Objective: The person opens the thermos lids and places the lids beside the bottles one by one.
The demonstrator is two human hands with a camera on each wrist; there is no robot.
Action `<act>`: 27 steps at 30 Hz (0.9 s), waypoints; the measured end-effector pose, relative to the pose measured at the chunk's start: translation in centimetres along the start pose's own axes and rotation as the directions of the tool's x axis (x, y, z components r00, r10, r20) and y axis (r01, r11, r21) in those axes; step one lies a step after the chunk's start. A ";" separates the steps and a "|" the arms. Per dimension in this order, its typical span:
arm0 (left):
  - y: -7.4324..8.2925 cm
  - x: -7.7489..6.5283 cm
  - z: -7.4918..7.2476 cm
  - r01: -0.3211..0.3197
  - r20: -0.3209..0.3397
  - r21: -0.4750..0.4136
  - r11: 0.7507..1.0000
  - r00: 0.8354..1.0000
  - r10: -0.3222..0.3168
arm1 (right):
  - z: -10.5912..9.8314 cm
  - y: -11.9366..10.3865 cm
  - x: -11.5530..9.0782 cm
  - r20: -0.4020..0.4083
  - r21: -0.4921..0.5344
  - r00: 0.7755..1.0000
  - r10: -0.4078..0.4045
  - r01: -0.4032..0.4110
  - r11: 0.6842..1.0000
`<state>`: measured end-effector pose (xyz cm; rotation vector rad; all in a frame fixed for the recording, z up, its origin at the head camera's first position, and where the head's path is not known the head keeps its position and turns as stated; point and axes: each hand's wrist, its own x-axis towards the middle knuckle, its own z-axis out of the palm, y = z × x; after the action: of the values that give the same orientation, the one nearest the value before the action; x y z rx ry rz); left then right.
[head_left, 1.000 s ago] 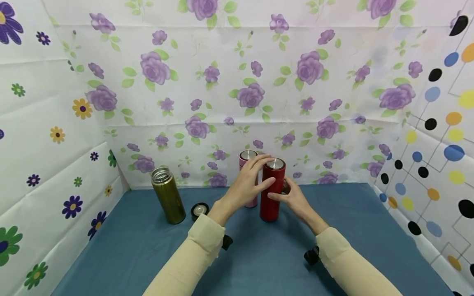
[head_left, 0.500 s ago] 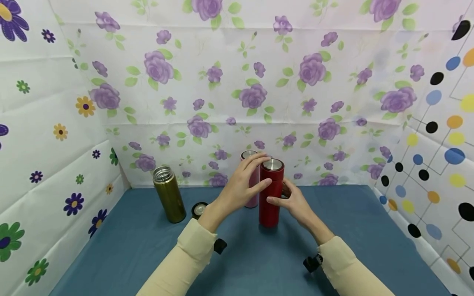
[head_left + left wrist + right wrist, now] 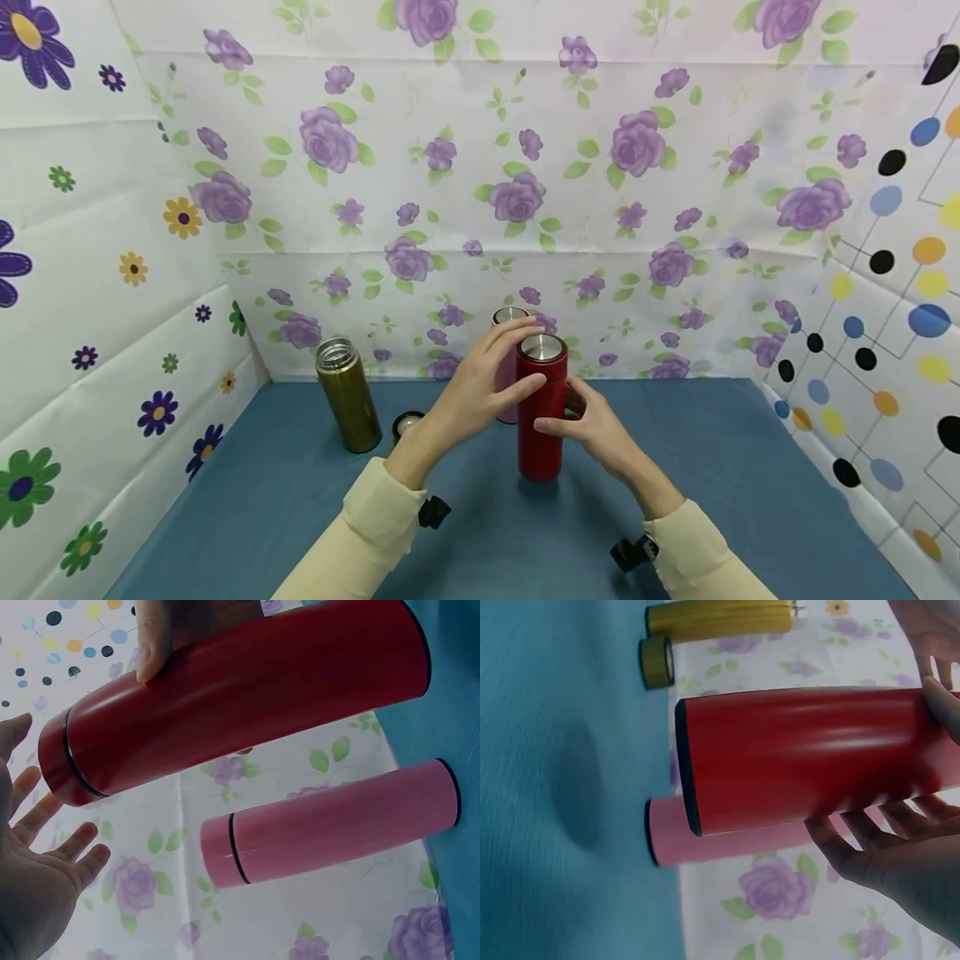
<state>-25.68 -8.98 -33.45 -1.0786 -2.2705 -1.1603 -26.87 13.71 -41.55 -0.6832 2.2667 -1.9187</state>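
Observation:
A red thermos [image 3: 542,446] with a steel-topped lid is upright, its base raised over the blue tabletop and its shadow apart from it in the right wrist view. My right hand [image 3: 596,425] grips its body from the right, thumb in front and fingers behind. Near the lid, my left hand [image 3: 472,392] spreads its fingers on the left side, thumb extended toward the thermos; in the left wrist view this hand [image 3: 34,877] reaches to the lid end without wrapping it. Behind stands a pink thermos [image 3: 330,825], partly hidden in the head view.
An olive-gold thermos [image 3: 348,404] stands uncapped at the left on the blue cloth [image 3: 247,500]. Beside it lies its round cap [image 3: 407,422], partly covered by my left forearm. Patterned cloth walls [image 3: 450,200] enclose the table at the back and sides.
The red thermos has come nearer and slightly left in my right hand, uncovering more of the space around the pink one. My left hand has moved along with it, still spread.

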 end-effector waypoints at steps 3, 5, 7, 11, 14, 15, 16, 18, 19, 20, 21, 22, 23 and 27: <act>0.4 -0.5 -0.4 -0.017 0.002 -0.003 1.000 1.000 0.017 | 0.5 -0.5 -0.4 0.031 0.019 0.999 -0.009 0.008 1.000; 0.7 -0.8 -0.7 -0.030 0.002 -0.005 1.000 1.000 0.030 | 0.9 -0.8 -0.6 0.047 0.030 0.999 -0.020 0.018 0.999; 1.0 -1.2 -1.0 -0.034 0.002 -0.002 0.999 0.999 0.034 | 1.2 -1.1 -0.7 0.056 0.034 0.998 -0.032 0.030 0.999; 1.4 -1.9 -1.3 -0.038 0.000 -0.013 0.999 0.999 0.038 | 1.7 -1.5 -1.0 0.077 0.047 0.996 -0.048 0.045 0.998; 1.7 -2.3 -1.4 -0.051 -0.002 -0.032 0.998 0.999 0.051 | 1.9 -1.6 -1.3 0.094 0.062 0.994 -0.058 0.052 0.997; 1.8 -2.4 -1.4 -0.057 -0.003 -0.036 0.998 0.998 0.057 | 2.0 -1.6 -1.3 0.098 0.065 0.993 -0.059 0.053 0.996; 2.0 -2.5 -1.4 -0.063 -0.004 -0.041 0.997 0.998 0.063 | 2.1 -1.7 -1.4 0.102 0.066 0.993 -0.060 0.053 0.996; 2.2 -2.6 -1.5 -0.074 -0.006 -0.044 0.996 0.997 0.074 | 2.1 -1.7 -1.6 0.107 0.065 0.993 -0.057 0.050 0.997; 2.3 -2.7 -1.6 -0.078 -0.007 -0.046 0.996 0.997 0.078 | 2.2 -1.7 -1.6 0.109 0.063 0.993 -0.054 0.047 0.997; 2.4 -2.8 -1.6 -0.081 -0.007 -0.047 0.996 0.997 0.081 | 2.2 -1.7 -1.7 0.110 0.063 0.993 -0.052 0.046 0.997; 2.5 -2.8 -1.7 -0.084 -0.005 -0.053 0.995 0.996 0.084 | 2.2 -1.7 -1.8 0.110 0.060 0.993 -0.051 0.044 0.997; 2.5 -2.9 -1.7 -0.083 -0.002 -0.059 0.995 0.997 0.083 | 2.2 -1.7 -1.8 0.110 0.055 0.993 -0.049 0.043 0.998; 2.6 -3.0 -1.8 -0.081 0.000 -0.066 0.994 0.997 0.082 | 2.2 -1.7 -1.9 0.111 0.054 0.993 -0.047 0.041 0.998; 2.7 -3.3 -1.9 -0.085 0.004 -0.111 0.990 0.996 0.086 | 2.3 -1.8 -2.1 0.125 0.049 0.991 -0.040 0.034 0.998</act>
<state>-21.56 -11.05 -32.98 -1.2121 -2.1660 -1.2615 -23.67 12.25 -40.76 -0.8214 2.1427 -1.8807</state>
